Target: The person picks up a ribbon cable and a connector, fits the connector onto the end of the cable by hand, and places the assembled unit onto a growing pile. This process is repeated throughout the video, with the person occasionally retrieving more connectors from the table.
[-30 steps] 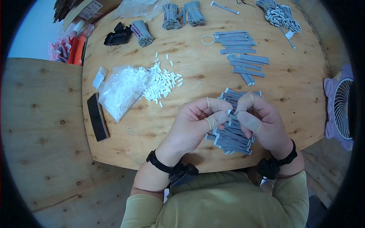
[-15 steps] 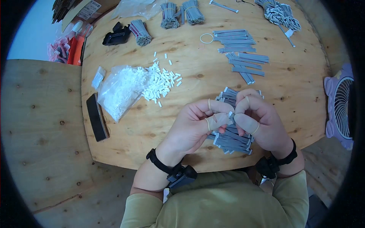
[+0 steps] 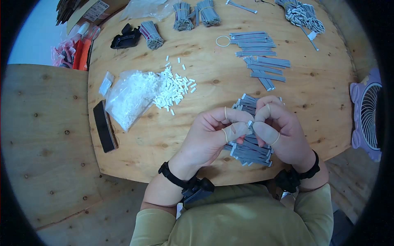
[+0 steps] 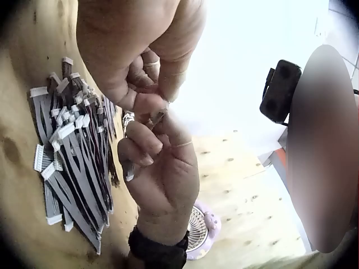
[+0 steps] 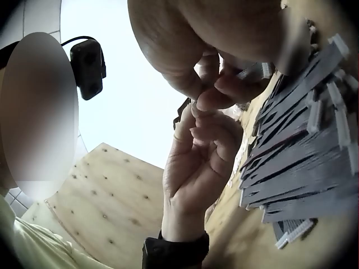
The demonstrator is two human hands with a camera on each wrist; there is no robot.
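Above a pile of grey ribbon cables (image 3: 250,151), the left hand (image 3: 209,133) pinches a small white connector (image 3: 250,123) between thumb and forefinger. The right hand (image 3: 285,133) meets it from the other side, thumb and forefinger pinched at the same piece. Pale covers sit on both hands' thumbs and forefingers. In the left wrist view a small piece (image 4: 159,116) shows between the fingertips. A grey cable with a white end (image 5: 266,70) lies within the curled right hand (image 5: 224,33) in the right wrist view. Fingers hide most of the held part.
Left of the hands are a bag of white pieces (image 3: 131,98), spilled white pieces (image 3: 174,88) and a phone (image 3: 105,127). More cables (image 3: 266,61) and tied bundles (image 3: 182,18) lie farther back. A purple fan (image 3: 366,115) stands at the right.
The right thumb and forefinger have moved slightly left, closer to the left fingertips. The small connector has shifted a little to the right. Both hands stay over the cable pile.
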